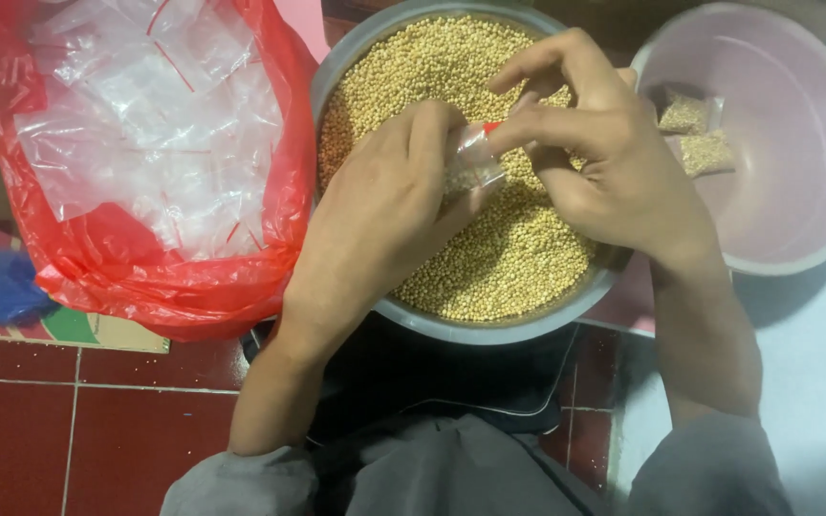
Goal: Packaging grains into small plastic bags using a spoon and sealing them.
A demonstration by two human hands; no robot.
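Right now, at frame centre, the left hand [380,205] and right hand [614,167] both pinch a small clear pouch [472,161] between closed fingertips, above the grey basin of yellow grain [489,239]. Farther, upper right, filled packets [695,134] lie in a pink tub [795,172]; upper left, a red bag [155,258].

Small clear plastic bag [471,162] with red zip strip, partly filled with yellow seeds, pinched above seed-filled bowl [489,330]
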